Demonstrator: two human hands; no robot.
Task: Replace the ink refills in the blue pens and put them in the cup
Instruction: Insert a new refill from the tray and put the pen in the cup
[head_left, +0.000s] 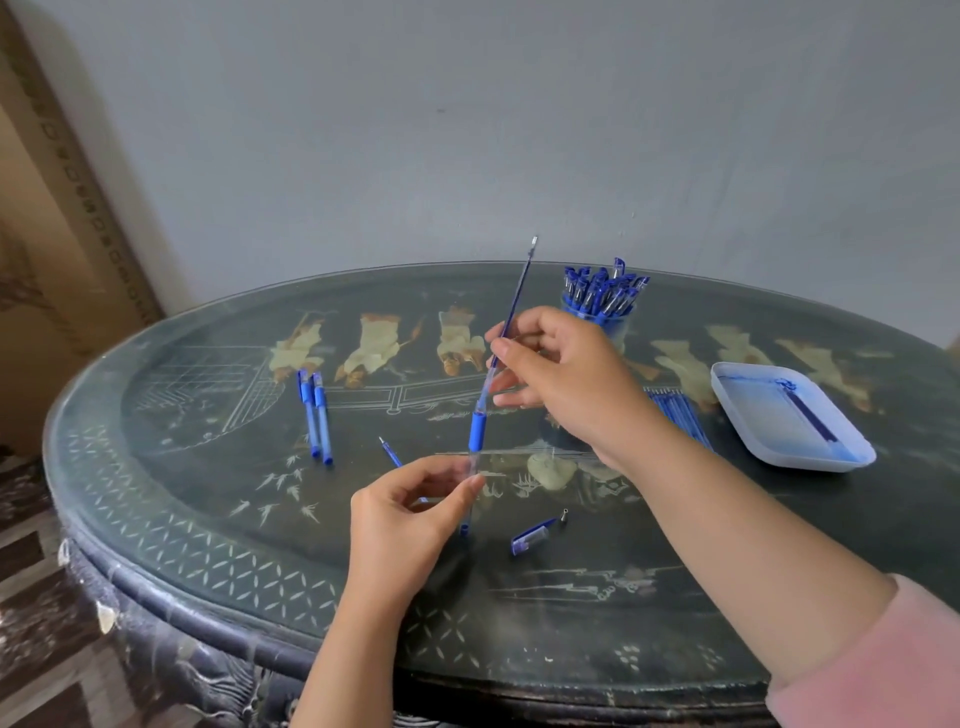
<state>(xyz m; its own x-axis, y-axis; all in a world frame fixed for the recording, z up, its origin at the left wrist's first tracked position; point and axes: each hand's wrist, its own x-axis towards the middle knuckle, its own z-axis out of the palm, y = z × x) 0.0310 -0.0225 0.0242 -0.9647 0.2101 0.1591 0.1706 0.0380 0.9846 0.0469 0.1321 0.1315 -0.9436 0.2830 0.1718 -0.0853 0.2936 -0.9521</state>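
My left hand (410, 512) pinches the clear barrel of a blue pen (477, 432) held upright over the table. My right hand (563, 379) pinches a blue ink refill (517, 293) that slants up out of the barrel's top, its metal tip pointing upward. A clear cup (597, 317) packed with several blue pens stands at the back. Two capped blue pens (317, 415) lie left of centre. A loose refill (389, 451) lies partly behind my left hand. A blue pen cap (530, 536) and a small metal tip (563, 515) lie near the front.
A pale plastic tray (753, 436) stained with blue ink holds a refill at the right. A row of several refills (678, 410) lies beside the tray, partly hidden by my right arm. The dark oval table (218, 519) has a glass top and backs onto a grey wall.
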